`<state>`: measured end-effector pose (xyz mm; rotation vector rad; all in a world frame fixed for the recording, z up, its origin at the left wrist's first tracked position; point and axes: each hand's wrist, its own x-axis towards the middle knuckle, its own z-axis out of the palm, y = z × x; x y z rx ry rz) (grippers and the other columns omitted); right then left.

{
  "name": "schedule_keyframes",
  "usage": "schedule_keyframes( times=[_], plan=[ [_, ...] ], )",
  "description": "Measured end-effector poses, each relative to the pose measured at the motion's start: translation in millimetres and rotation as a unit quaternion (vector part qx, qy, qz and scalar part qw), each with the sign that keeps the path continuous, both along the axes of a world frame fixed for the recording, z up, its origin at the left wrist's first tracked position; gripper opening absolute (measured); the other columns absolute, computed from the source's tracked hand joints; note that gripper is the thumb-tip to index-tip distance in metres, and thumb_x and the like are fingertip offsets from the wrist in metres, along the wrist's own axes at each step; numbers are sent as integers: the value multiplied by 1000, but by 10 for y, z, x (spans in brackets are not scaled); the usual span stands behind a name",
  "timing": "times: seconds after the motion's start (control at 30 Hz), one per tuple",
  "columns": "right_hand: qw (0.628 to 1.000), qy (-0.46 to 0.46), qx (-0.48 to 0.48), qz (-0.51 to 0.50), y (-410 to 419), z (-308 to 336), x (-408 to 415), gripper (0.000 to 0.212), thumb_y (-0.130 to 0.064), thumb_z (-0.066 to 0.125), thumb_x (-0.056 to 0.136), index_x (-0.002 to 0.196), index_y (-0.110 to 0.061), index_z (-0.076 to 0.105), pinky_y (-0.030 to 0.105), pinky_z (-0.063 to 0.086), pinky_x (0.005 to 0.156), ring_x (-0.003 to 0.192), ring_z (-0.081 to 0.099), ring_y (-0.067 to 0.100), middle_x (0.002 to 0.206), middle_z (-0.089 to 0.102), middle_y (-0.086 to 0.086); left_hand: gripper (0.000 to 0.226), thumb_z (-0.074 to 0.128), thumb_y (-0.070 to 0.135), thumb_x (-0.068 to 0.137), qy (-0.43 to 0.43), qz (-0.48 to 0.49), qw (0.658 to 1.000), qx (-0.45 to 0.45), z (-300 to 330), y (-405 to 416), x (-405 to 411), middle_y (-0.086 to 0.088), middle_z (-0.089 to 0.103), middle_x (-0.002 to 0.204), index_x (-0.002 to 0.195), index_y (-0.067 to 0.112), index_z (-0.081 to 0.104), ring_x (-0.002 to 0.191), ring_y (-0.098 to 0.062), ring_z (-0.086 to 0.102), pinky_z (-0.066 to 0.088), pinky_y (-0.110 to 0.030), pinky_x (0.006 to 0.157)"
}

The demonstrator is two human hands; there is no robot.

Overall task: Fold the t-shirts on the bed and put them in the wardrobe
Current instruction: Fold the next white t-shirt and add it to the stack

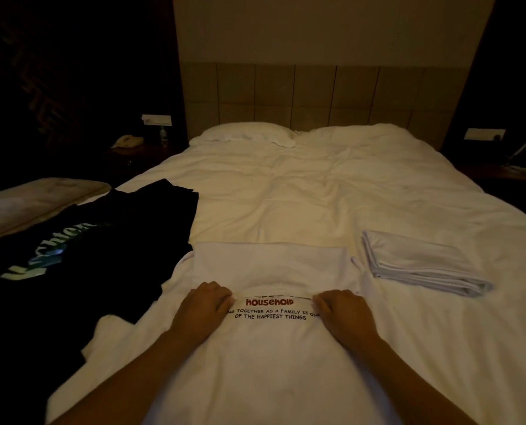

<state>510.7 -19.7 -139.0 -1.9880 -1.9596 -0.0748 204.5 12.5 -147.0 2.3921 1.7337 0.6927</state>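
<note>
A white t-shirt point(271, 348) with red and black print lies spread on the bed point(301, 191) in front of me. Its far part is folded back toward me, and the folded edge runs between my hands. My left hand point(205, 308) pinches that edge on the left of the print. My right hand point(344, 311) pinches it on the right. A black t-shirt point(80, 246) with pale green lettering lies unfolded at the left, partly under the white one. A folded pale t-shirt point(418, 265) rests on the bed to the right.
Two white pillows point(249, 134) lie against the padded headboard point(314, 93). A dark nightstand with a telephone point(126, 141) and a bottle stands at the left. A padded bench point(25, 200) sits beside the bed's left edge. The room is dim.
</note>
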Motion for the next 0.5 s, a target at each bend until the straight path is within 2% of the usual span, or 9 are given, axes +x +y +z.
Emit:
schedule_keyframes(
  times=[0.1, 0.2, 0.37, 0.5],
  plan=[
    [999, -37, 10, -23, 160, 81, -70, 53, -50, 20, 100, 109, -27, 67, 32, 39, 81, 98, 60, 21, 107, 69, -1, 56, 29, 55, 91, -17, 15, 999, 39, 37, 169, 28, 1, 65, 106, 111, 21, 68, 101, -20, 56, 44, -33, 86],
    [999, 34, 7, -37, 459, 179, -71, 41, -44, 35, 102, 123, -22, 63, 33, 42, 92, 109, 58, 22, 117, 65, 4, 36, 44, 40, 100, -41, 32, 997, 64, 106, 466, 90, 0, 61, 115, 120, 18, 63, 110, -20, 54, 41, -31, 87],
    [998, 69, 10, -13, 1070, 199, -41, 44, -39, 43, 102, 137, -15, 50, 39, 44, 99, 121, 51, 28, 131, 57, 12, 38, 47, 34, 102, -50, 33, 997, 53, 206, 1077, 205, -8, 54, 131, 133, 14, 54, 123, -25, 47, 40, -35, 100],
    [999, 46, 19, 1, 1498, 141, 40, 45, -36, 44, 102, 140, -11, 48, 39, 39, 100, 123, 49, 32, 133, 56, 16, 38, 42, 35, 103, -30, 58, 998, 24, 187, 1569, 250, -11, 50, 133, 131, 13, 54, 125, -28, 44, 39, -36, 98]
  ],
)
